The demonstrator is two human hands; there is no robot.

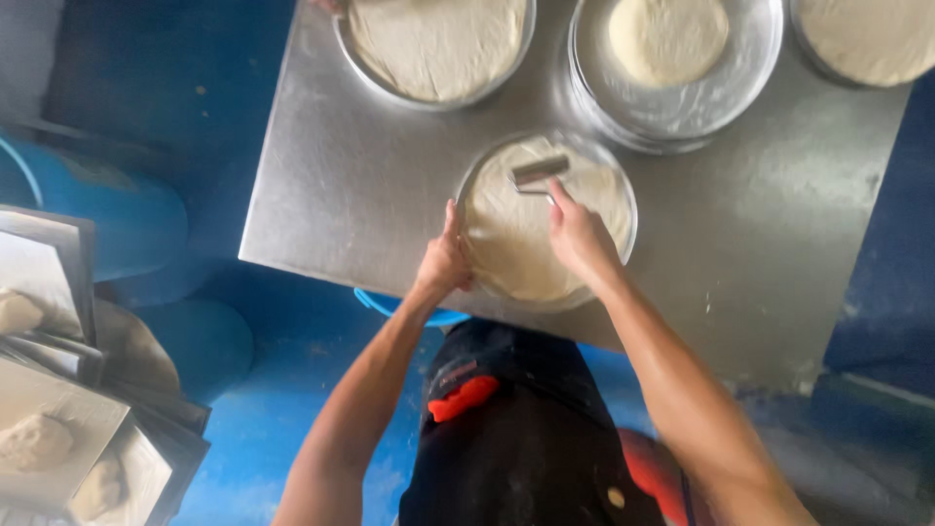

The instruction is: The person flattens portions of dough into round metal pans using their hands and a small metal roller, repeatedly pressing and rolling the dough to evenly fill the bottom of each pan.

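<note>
A round metal pan (pixel 623 185) sits near the front edge of a steel table (pixel 351 175), filled with flattened pale dough (pixel 516 244). My right hand (pixel 577 234) grips the handle of a small metal roller (pixel 539 172) that rests on the far part of the dough. My left hand (pixel 446 261) holds the pan's left rim, thumb up along the edge.
Further back stand three more round pans: one with spread dough (pixel 438 44), one with a small dough disc (pixel 668 39), one cut off at the right (pixel 867 39). Square trays with dough lumps (pixel 58 429) are stacked at the lower left beside blue containers (pixel 117 214).
</note>
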